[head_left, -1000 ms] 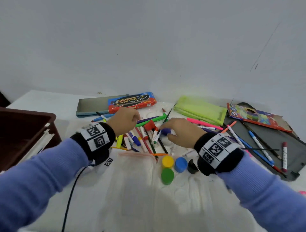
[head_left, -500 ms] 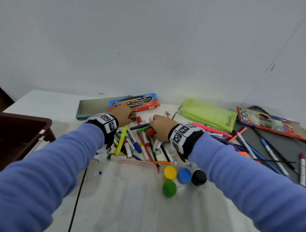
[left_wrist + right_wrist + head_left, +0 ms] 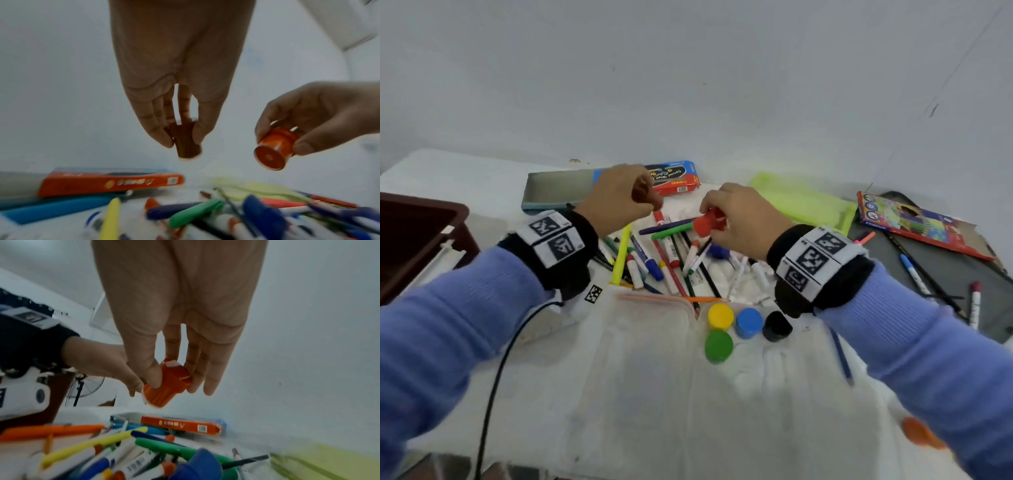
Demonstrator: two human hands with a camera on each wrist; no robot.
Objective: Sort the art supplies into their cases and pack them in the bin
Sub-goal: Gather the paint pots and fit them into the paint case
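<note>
While both hands hover above the table (image 3: 640, 404):
Right hand (image 3: 743, 222): fingers pinching red pot (image 3: 708, 223);
Left hand (image 3: 616, 197): fingers pinching brown pot (image 3: 185, 141);
Box (image 3: 674, 178): writing blurred, unreadable.

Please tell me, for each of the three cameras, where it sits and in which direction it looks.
Head: on the head, looking forward and down at the table; both sleeves, wristbands and hands show.
Left wrist: along the left hand, which pinches a brown pot; the right hand shows too.
Right wrist: along the right hand, which grips a red pot.
All three share the red pot and the orange box.
</note>
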